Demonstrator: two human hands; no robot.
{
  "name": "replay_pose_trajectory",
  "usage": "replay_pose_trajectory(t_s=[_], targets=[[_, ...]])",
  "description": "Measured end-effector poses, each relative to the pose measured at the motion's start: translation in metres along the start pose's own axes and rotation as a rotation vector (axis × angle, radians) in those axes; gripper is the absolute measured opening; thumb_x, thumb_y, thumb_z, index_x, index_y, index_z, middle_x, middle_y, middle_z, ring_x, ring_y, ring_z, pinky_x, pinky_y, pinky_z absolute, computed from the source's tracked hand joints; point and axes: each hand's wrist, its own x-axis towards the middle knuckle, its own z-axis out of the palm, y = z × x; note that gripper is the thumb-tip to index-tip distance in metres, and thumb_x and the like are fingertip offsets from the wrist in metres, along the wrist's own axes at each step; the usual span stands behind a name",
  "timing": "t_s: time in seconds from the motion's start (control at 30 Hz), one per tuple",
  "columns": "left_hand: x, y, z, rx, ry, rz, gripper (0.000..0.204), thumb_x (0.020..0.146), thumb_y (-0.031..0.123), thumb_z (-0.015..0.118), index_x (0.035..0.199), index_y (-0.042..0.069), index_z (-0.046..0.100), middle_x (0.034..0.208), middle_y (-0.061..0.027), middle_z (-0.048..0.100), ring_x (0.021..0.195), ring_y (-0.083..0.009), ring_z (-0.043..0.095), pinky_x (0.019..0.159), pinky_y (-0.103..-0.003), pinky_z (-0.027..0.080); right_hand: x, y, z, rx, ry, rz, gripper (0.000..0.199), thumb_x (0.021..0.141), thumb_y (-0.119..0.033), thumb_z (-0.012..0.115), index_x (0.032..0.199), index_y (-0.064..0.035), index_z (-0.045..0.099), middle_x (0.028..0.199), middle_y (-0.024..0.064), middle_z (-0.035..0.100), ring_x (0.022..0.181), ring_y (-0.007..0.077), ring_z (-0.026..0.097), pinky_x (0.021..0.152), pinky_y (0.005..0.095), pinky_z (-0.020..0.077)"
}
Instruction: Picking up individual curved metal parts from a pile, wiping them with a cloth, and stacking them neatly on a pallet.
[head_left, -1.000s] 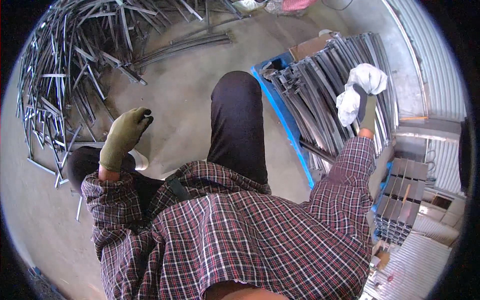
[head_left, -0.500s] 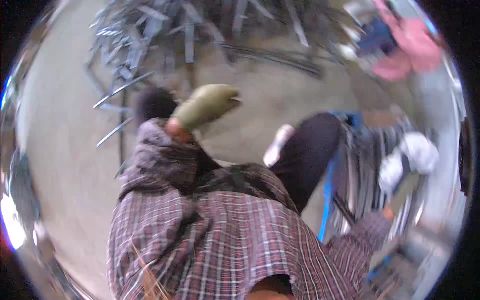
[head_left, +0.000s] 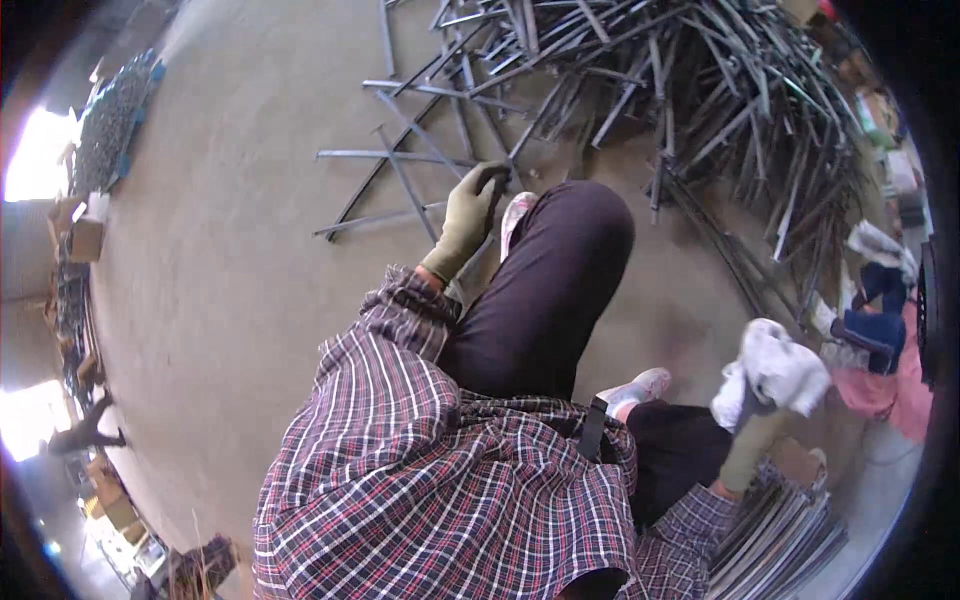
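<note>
My left hand point(head_left: 470, 212), in an olive glove with dark fingertips, hangs over the floor beside my raised knee. Its fingers curl loosely, with nothing visible in them. Just past it, several long grey metal bars point(head_left: 395, 157) lie crossed on the concrete; I see no clear contact. On the right, my right hand point(head_left: 756, 447), gloved in olive, is closed on a bunched white cloth point(head_left: 780, 370). The cloth hides most of its fingers. Below that hand is a row of long strips or bars point(head_left: 785, 535), stacked side by side.
A large tangled heap of metal bars point(head_left: 700, 90) spreads across the far right. Near the right rim, a person in pink and dark blue point(head_left: 880, 345) is partly in view. Cardboard boxes point(head_left: 86, 238) stand along the left, and a dark chair-like shape point(head_left: 90, 430) is below them.
My view has swung left, so the heap and the other person now appear farther right. My left hand has moved nearer the loose bars. The white cloth stays with my right hand.
</note>
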Motion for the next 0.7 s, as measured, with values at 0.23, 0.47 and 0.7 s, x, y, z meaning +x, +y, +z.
replay_pose_trajectory(t_s=[0.23,0.47,0.7], targets=[[-0.110,-0.247,-0.092,0.065,0.374,-0.683,0.024,0.101,0.024,0.062,0.110,0.005,0.071,0.087,-0.0022,0.069,0.071,-0.0129,0.063,0.061,-0.029,0.051,-0.033,0.037,0.041,-0.069,-0.573,-0.182,0.048,0.086,-0.026,0.079,0.121,0.0029,0.064,0.109,0.0246,0.071,0.099,0.0386,0.068,0.086,0.0463,0.0521],[-0.115,-0.294,-0.079,0.238,0.450,-0.725,0.030,0.097,0.030,0.064,0.111,0.005,0.073,0.088,-0.0099,0.072,0.078,-0.0200,0.068,0.068,-0.035,0.052,-0.032,0.045,0.017,-0.029,-0.622,-0.033,0.036,0.094,-0.012,0.063,0.127,0.0026,0.063,0.115,0.0241,0.070,0.107,0.0384,0.067,0.094,0.0432,0.0504],[-0.088,-0.265,-0.104,0.502,0.471,-0.722,0.047,0.081,0.031,0.083,0.109,-0.005,0.072,0.092,-0.0147,0.075,0.080,-0.0270,0.071,0.072,-0.039,0.054,-0.033,-0.009,0.030,0.220,-0.863,0.149,0.034,0.097,-0.011,0.058,0.128,0.0011,0.064,0.119,0.0214,0.070,0.110,0.0297,0.067,0.095,0.0392,0.0503]])
